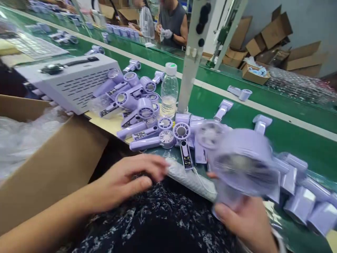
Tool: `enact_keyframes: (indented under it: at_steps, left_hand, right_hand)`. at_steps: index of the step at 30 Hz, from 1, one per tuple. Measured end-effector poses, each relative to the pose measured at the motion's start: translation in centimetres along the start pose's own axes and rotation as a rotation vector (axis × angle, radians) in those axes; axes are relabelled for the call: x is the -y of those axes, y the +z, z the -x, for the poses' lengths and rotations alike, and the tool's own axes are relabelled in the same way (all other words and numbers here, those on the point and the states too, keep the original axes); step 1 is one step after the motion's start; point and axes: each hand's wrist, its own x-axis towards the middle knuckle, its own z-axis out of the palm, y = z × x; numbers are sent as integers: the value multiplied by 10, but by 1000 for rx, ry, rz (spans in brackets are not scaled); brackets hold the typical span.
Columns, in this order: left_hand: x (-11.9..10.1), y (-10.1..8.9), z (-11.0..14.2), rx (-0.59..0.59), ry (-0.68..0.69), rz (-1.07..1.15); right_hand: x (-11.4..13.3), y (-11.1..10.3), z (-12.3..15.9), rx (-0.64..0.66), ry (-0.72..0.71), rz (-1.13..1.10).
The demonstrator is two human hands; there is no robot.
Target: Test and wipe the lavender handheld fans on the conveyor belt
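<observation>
My right hand [246, 221] is closed around the handle of a light purple handheld fan [243, 161], raised over the table edge and smeared by motion. Just behind it is another purple fan head [210, 133], also blurred; whether my hand touches it I cannot tell. My left hand [139, 175] hovers above my lap with nothing in it, thumb apart from the slightly bent fingers. Near its fingertips lies a white wrapped roll [192, 179] along the table edge. Beyond it, an opened fan [184, 144] shows its circuit board, beside a pile of similar fan parts [137, 109].
A clear bottle [169, 91] stands beside a metal post [191, 59]. To the left are a vented grey box [79, 77] and a carton [52, 161] of plastic bags. More purple housings [300, 203] line the right. Across the green conveyor [289, 130], a person [173, 24] works.
</observation>
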Motion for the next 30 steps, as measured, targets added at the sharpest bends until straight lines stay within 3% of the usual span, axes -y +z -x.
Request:
enact_keyframes:
  at_steps: [3, 5, 6, 9, 11, 13, 14, 18, 20, 25, 30]
  left_hand:
    - [-22, 56, -35, -45, 127, 404]
    - [-15, 79, -52, -185, 43, 534]
    - [-9, 85, -57, -200, 10, 576]
    - [2, 84, -65, -133, -47, 653]
    - [-1, 78, -70, -94, -34, 737]
    - [-10, 73, -80, -117, 57, 863]
    - [-14, 72, -86, -134, 127, 920]
    - [-27, 72, -109, -209, 268, 996]
    - [-31, 72, -117, -235, 260, 1018]
    - [-41, 85, -136, -247, 186, 1050]
    - [-57, 118, -161, -82, 137, 1152]
  right_hand:
    - [19, 37, -11, -9, 54, 168]
    - [24, 42, -12, 42, 43, 251]
    - [24, 38, -10, 88, 20, 246]
    - [14, 20, 3, 156, -79, 142]
    - [2, 17, 10, 0, -72, 95]
    - [-13, 29, 13, -168, 10, 179]
    - [-20, 39, 13, -176, 63, 271]
    - [-38, 67, 10, 125, 132, 509]
    - [-40, 62, 12, 152, 145, 393]
    - [-38, 26, 24, 142, 402, -440]
    - [-36, 12, 21, -12, 405, -622]
